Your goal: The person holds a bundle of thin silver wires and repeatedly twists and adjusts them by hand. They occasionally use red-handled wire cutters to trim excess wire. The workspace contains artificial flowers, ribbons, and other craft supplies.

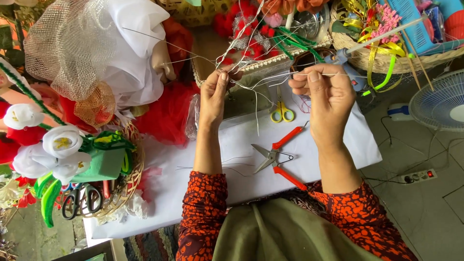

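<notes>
My left hand (216, 94) and my right hand (325, 92) are raised over a white sheet (232, 159), both pinching thin silvery wires (263, 79). The left thumb and fingers grip one end of the bundle, and the right hand grips the other end, with a strand stretched between them. Loose wire ends stick up and hang down from the bundle. Red-handled wire cutters (280, 157) lie open on the sheet below my right hand. Small yellow-handled scissors (282, 111) lie between my hands, further back.
A wicker basket (123, 193) at left holds white fabric flowers (60, 142), green foam and black scissors (79, 200). White cloth and gold netting (72, 46) are piled at back left. A glue gun (348, 67), a ribbon basket (386, 58), a fan (442, 101) and a power strip (418, 175) stand at right.
</notes>
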